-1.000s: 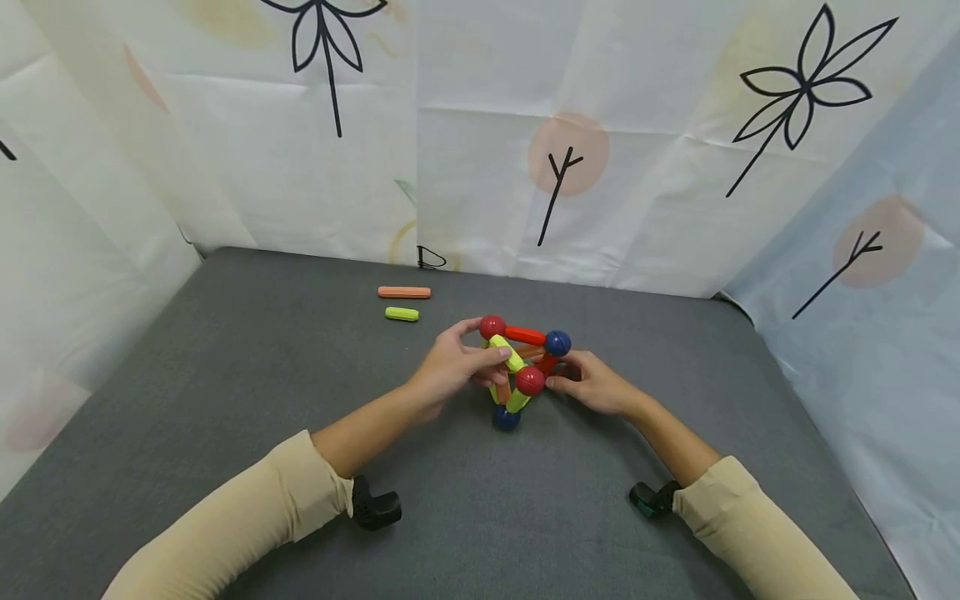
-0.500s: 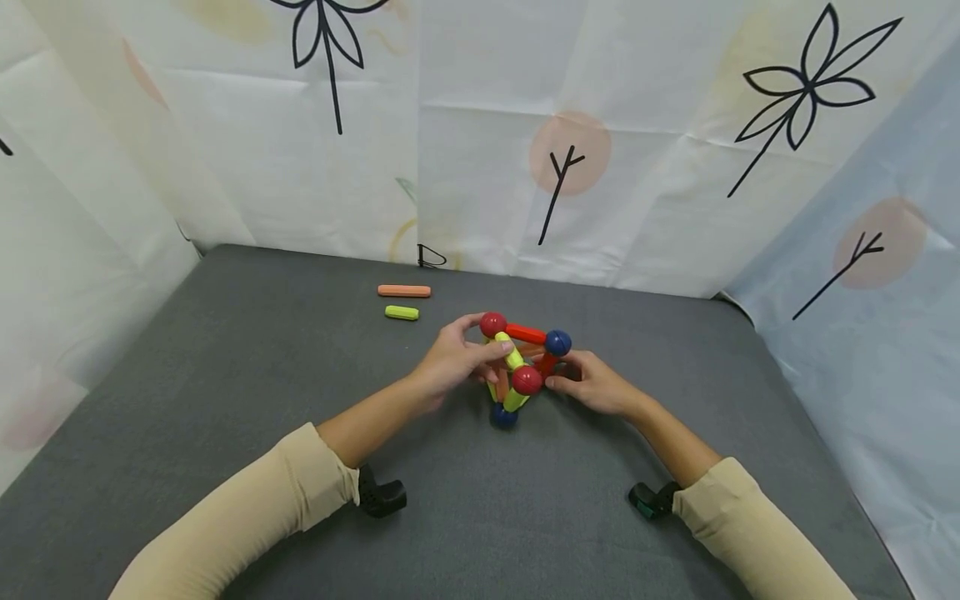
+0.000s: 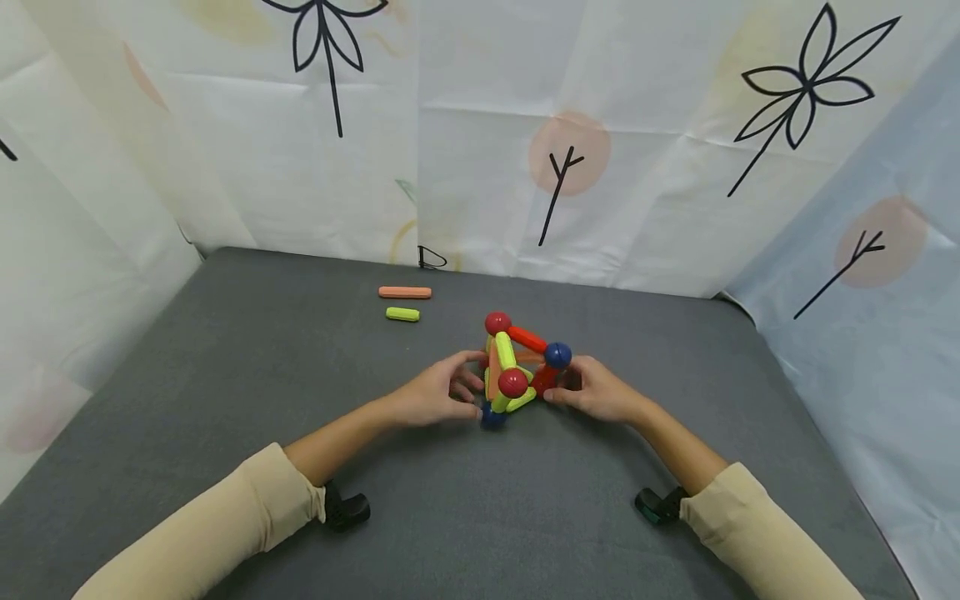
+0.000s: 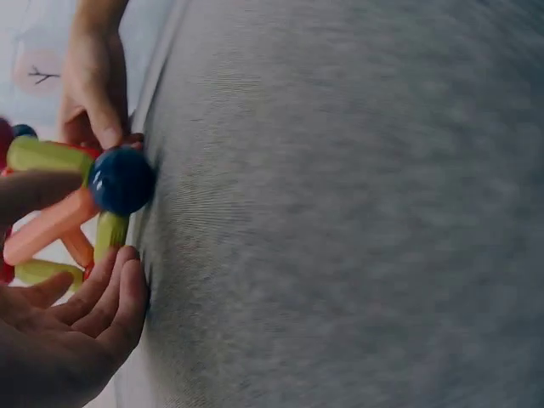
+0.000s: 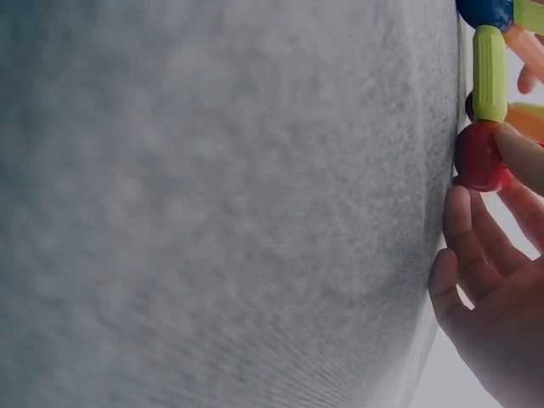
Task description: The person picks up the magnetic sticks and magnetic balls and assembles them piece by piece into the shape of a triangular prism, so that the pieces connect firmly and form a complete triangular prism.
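A ball-and-stick toy model (image 3: 506, 354) stands on the dark grey table, made of lime, orange and red rods joined by red and blue balls. My left hand (image 3: 431, 392) is at its left side, fingers spread with gaps between them. In the left wrist view the thumb lies beside the low blue ball (image 4: 122, 180) and the fingertips reach a lime rod (image 4: 110, 234). My right hand (image 3: 603, 390) holds the model at its lower right. The right wrist view shows thumb and fingers about a red ball (image 5: 481, 155) at the end of a lime rod (image 5: 490, 72).
Farther back on the table (image 3: 300, 333) lie a loose orange rod (image 3: 405, 292) and a shorter lime rod (image 3: 402, 314). A printed white cloth (image 3: 480, 167) hangs behind the table and along both sides.
My left hand has left the upper lime rod and moved down and left to the model's lower side. The model has turned a little. My right hand stays at its lower right.
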